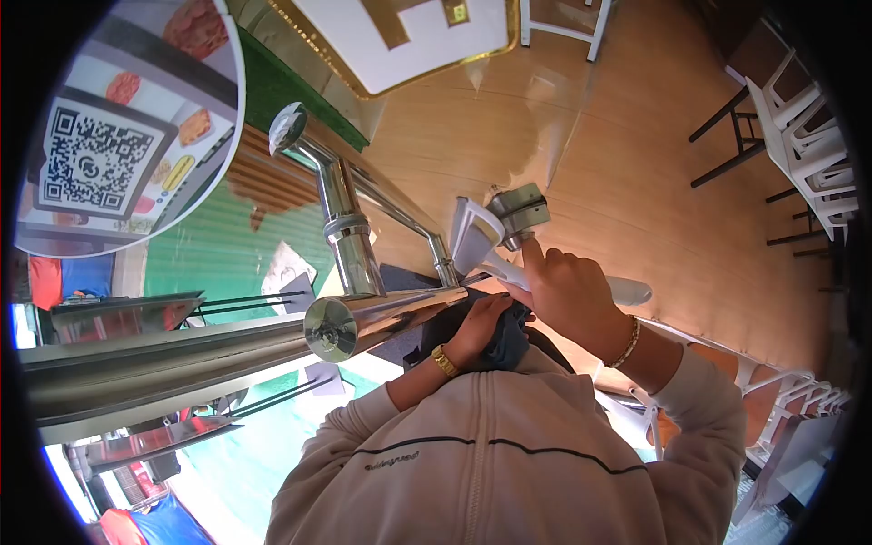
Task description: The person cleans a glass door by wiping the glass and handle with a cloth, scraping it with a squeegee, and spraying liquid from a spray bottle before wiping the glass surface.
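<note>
Your left hand (480, 329), wearing a gold-coloured watch (444, 361) at the wrist, has its fingers curled round a bunched, dark blue-grey cloth (510, 343), which sits low in front of your chest. Your right hand (572, 292), with a gold-coloured bracelet (623, 342) above it, is raised just beyond and to the right of the cloth, its fingers partly bent and its fingertips close by a blocky, silvery metal fitting (522, 211). A pale, white plastic piece with a loop-shaped end (476, 234) shows beside that fitting, and whether your right hand grips either one you cannot tell from this angle. To the left of your hands stands a shiny, tubular chrome handle (348, 241), its near bar ending in a round chrome cap (331, 329) beside a long, grey metal rail (173, 363). Beyond your hands spreads a glossy, brown wood-toned floor (636, 191), with white plastic chairs (822, 163) at the far right. A round board with a black-and-white QR code (95, 159) fills the upper left.
</note>
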`<state>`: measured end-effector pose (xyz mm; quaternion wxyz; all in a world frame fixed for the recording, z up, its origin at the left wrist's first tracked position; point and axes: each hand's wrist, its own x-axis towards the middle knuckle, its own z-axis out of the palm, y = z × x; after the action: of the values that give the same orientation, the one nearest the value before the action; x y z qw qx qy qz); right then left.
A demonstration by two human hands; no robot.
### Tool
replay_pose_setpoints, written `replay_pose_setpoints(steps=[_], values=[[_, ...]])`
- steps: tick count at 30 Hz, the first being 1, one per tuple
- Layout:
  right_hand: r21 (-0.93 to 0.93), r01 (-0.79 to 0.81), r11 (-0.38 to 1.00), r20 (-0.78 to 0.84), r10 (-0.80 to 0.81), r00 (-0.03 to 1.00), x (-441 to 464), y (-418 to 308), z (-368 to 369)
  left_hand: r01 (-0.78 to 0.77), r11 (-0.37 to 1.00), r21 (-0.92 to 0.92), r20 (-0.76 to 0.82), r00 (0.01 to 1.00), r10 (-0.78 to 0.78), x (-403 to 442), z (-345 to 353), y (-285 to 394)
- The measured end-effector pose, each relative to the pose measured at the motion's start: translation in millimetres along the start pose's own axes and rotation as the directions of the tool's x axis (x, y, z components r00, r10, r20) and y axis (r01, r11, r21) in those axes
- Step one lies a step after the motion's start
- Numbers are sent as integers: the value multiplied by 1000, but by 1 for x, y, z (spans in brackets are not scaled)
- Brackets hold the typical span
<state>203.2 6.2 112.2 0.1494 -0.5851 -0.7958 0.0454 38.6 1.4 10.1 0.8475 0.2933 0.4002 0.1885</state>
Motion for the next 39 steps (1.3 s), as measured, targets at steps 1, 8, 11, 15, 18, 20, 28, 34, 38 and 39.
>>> replay_pose_setpoints(steps=[1,8,11,15,18,20,28,34,38,39], values=[[-7,-23,1000,1,23,1000,-2,0,-2,13,1000,-7,6,1000,-13,-1,1,1],[81,-157,984,8,156,988,-9,3,-1,49,999,-9,21,999,-49,1,5,6],[181,-251,951,59,244,968,-11,-1,2,42,999,27,64,997,-44,3,4,7],[316,-349,882,102,334,937,-10,-8,6,-130,919,372,68,991,113,16,-2,-4],[377,-387,842,84,385,919,-10,-13,5,-215,830,514,69,975,210,23,0,-10],[392,-410,824,81,413,907,-9,-21,5,-279,813,511,56,955,293,18,4,-11],[359,-475,803,70,485,872,-14,-48,-6,-277,860,428,48,958,284,13,-17,-6],[554,-498,667,82,552,830,-63,-22,-55,23,992,-127,33,999,-19,9,-8,5],[838,-536,104,428,483,764,-121,26,-34,175,921,-348,147,980,-131,19,15,23],[854,-515,-67,495,408,767,-132,32,-28,133,938,-320,201,977,-70,27,23,25]])
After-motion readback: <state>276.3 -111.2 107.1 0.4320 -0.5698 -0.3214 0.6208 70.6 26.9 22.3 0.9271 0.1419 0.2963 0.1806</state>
